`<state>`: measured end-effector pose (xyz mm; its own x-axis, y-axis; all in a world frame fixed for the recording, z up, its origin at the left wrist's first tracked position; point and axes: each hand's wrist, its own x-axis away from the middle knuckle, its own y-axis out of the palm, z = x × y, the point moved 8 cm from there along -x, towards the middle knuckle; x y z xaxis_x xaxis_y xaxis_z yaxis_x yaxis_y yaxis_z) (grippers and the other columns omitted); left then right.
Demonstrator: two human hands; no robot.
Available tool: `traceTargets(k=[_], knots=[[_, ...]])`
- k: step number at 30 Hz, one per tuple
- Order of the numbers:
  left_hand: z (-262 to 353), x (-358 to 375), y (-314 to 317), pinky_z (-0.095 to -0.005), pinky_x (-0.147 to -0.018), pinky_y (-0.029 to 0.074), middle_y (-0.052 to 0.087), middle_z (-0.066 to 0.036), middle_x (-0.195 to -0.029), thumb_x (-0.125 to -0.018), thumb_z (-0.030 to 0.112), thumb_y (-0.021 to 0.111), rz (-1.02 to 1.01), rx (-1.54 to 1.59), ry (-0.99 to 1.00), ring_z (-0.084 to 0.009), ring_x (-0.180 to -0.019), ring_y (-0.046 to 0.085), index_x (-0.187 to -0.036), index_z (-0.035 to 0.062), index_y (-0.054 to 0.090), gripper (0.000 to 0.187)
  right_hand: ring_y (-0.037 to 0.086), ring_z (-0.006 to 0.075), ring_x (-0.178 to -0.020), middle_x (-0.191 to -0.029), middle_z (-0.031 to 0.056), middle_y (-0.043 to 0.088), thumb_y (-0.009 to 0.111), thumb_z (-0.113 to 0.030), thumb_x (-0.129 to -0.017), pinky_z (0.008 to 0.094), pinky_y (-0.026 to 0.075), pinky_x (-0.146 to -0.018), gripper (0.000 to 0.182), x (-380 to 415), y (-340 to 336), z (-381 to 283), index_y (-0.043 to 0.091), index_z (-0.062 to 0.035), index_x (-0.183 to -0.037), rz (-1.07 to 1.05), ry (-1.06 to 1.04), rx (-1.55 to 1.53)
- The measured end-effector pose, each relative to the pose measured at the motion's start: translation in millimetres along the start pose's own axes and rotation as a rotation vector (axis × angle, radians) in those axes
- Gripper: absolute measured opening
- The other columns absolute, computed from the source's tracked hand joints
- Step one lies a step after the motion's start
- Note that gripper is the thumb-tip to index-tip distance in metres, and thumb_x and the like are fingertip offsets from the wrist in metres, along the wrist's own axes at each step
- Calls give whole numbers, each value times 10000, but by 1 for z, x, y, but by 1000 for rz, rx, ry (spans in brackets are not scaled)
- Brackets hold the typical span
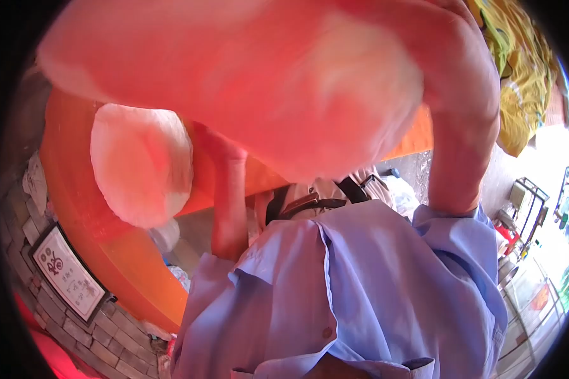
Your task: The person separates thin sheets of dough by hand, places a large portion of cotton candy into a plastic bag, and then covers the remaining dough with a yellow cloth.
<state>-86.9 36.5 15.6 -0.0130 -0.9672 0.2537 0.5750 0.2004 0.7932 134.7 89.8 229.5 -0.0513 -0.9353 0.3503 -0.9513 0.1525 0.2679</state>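
A large, soft-looking pale thing with a red tint (234,82) fills the upper view, close to the camera and blurred by motion; its kind is not clear. Past its right end bends my right arm (458,145), raised, and the fingers of that hand cannot be made out at the top edge. My left hand (224,146) is by the orange table, below the pale thing, which partly covers it; its fingers are hidden. To the left of that hand a smaller rounded white, pinkish piece (139,167) with an uneven edge overlaps the orange tabletop (117,252).
A framed sign with writing (69,271) stands over brick paving at the lower left. Yellow patterned cloth (518,82) hangs at the upper right. Beyond my right side are a metal rack (531,196) and bright outdoor light. A belted bag or garment (316,202) is at my waist.
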Motion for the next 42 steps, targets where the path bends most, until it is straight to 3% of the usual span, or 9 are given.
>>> traceTargets(k=[7,9,12,16,19,25,30,36,42], knots=[[-11,9,-109,-346,-846,491,618,-44,-1084,-898,311,608,324,-158,-145,-197,-1000,584,-1170,59,566,373,655,157,-794,-915,61,680,626,-215,-861,280,523,-638,300,-132,-213,251,645,12,-1056,-270,215,171],[-10,8,-94,-344,-933,438,588,-78,-1159,-886,107,603,326,-481,-29,-191,-1063,559,-1206,-16,537,349,601,144,-818,-869,77,625,613,-253,-851,279,503,-655,287,-103,-194,220,638,11,-961,-81,353,565],[-7,7,-89,-322,-905,452,595,-68,-1140,-873,103,615,300,-506,-26,-169,-1035,566,-1195,-21,543,352,596,170,-901,-953,80,626,622,-210,-821,290,507,-705,298,-98,-191,218,636,-8,-1040,-168,423,292],[-11,2,-101,-311,-841,480,620,-53,-1059,-843,96,639,307,-604,38,-144,-953,591,-1147,-10,568,329,598,181,-931,-994,52,638,663,-154,-779,311,509,-763,388,-133,-227,238,625,-58,-1154,-235,-327,956],[-1,2,-95,-316,-798,500,632,-40,-994,-832,69,626,345,-586,0,-137,-894,606,-1116,1,581,296,609,120,-777,-858,50,655,712,-96,-762,248,490,-661,196,-113,-174,202,660,-16,-933,52,224,243],[88,8,-45,-226,-451,451,609,-32,-790,-791,66,631,302,-493,31,-89,-523,517,-940,9,612,160,614,151,-959,-1001,84,678,634,-103,-815,283,461,-888,260,-111,-37,57,673,13,-1044,-195,-171,490],[234,56,-109,-316,-845,516,649,-79,-980,-847,67,608,319,-364,438,-177,-940,619,-1012,14,615,173,618,163,-874,-964,89,671,615,-183,-838,290,476,-792,258,-100,110,4,667,2,-1010,-470,-456,408],[344,159,-176,-376,-919,492,618,-121,-1155,-884,91,586,587,-440,448,-232,-1085,584,-1175,-29,572,315,624,170,-728,-866,73,669,636,-251,-846,304,505,-635,266,-81,265,161,657,-2,-937,-733,-168,327],[357,202,-345,-310,-823,490,633,-86,-1063,-846,88,643,851,-713,326,-175,-966,601,-1109,-42,590,298,624,166,-666,-784,66,654,725,-361,-753,317,504,-591,410,-77,266,355,633,6,-911,-733,357,547]])
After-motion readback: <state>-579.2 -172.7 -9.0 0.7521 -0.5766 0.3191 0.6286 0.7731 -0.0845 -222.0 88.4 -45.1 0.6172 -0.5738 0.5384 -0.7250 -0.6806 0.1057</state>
